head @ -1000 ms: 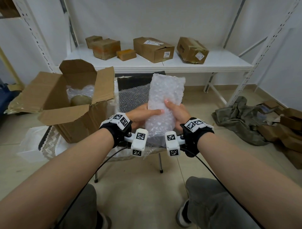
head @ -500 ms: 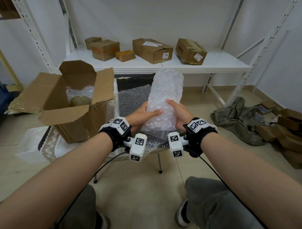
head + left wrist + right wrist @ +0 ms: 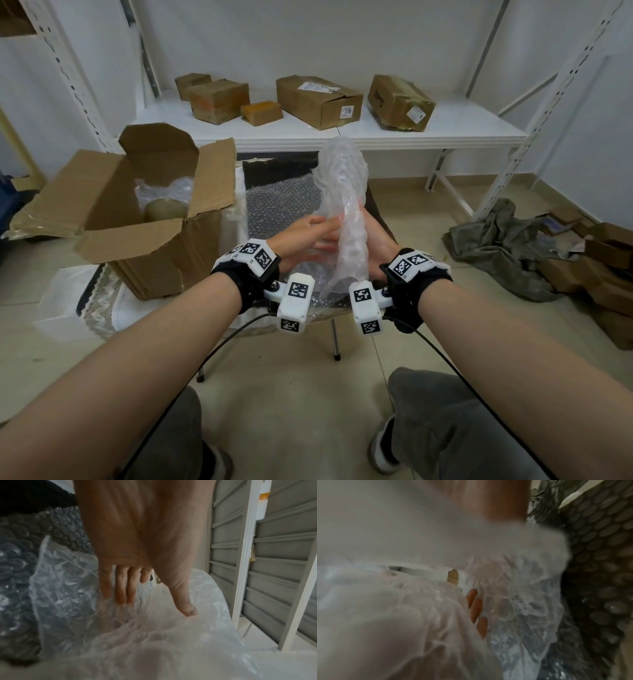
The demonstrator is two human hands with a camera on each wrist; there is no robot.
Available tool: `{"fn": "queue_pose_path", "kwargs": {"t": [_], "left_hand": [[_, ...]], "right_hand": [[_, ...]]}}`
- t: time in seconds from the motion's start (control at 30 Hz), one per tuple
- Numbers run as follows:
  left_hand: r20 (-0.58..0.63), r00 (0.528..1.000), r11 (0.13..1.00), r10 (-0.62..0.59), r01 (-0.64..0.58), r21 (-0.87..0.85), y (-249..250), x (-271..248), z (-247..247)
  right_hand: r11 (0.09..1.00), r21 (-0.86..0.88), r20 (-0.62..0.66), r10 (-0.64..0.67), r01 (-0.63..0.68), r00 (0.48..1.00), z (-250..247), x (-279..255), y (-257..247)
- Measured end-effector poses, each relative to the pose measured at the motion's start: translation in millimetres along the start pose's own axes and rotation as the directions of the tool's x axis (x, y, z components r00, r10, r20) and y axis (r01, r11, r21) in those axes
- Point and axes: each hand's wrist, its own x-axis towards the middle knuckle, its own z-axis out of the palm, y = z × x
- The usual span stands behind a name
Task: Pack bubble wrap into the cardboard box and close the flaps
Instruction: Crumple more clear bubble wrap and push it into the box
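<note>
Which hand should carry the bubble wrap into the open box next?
Left, probably. The open cardboard box sits on the left hand's side, and that hand lies flat against the bubble wrap. The right hand is behind the wrap, farther from the box.

A white shelf (image 3: 445, 132) carries 5 closed cardboard boxes (image 3: 318, 101); olive cloth (image 3: 496, 246) lies on the floor (image 3: 291, 394).
</note>
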Motion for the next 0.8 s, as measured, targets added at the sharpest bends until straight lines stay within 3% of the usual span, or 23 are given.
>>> {"fn": "queue_pose_path", "kwargs": {"t": [0.1,0.3,0.37,0.43,0.5,0.57,0.67,0.8], "left_hand": [[0.005,0.997,0.986,-0.071,0.071,-0.153,-1.1,1.6,0.1],[0.001,0.999,0.972,-0.041,0.040,-0.231,3.5,1.3,-8.1],[0.063,0.994,0.969,-0.090,0.102,-0.227,4.7,-0.3,-9.1],[0.201,0.972,0.957,-0.123,0.169,-0.235,5.0,-5.5,-7.8],[0.261,0.959,0.951,-0.106,0.175,-0.257,2.9,-9.2,-6.3],[0.190,0.979,0.959,-0.073,0.121,-0.255,0.8,-8.6,-5.8],[-0.037,0.998,0.973,-0.043,0.034,-0.227,-0.9,-4.1,-9.5],[-0.316,0.946,0.998,0.069,-0.069,0.011,-0.8,-0.6,-17.6]], "right_hand": [[0.999,-0.048,-0.076,0.021,-0.025,0.997,0.0,-1.8,8.8],[1.000,-0.030,-0.022,-0.002,0.001,1.000,-7.7,-5.2,6.1],[0.999,-0.034,-0.018,0.012,-0.013,1.000,-11.3,-4.0,7.0],[0.999,-0.042,-0.010,0.026,-0.026,1.000,-10.9,-7.8,6.9],[0.996,-0.078,-0.008,0.030,-0.030,1.000,-6.8,-15.2,5.4],[0.997,-0.077,0.034,0.027,-0.025,0.999,-5.3,-16.4,5.0],[1.000,-0.001,0.058,0.021,-0.021,0.998,-2.3,-21.7,2.8],[0.997,0.073,0.094,0.031,-0.038,0.995,-3.6,-28.2,-1.2]]}}
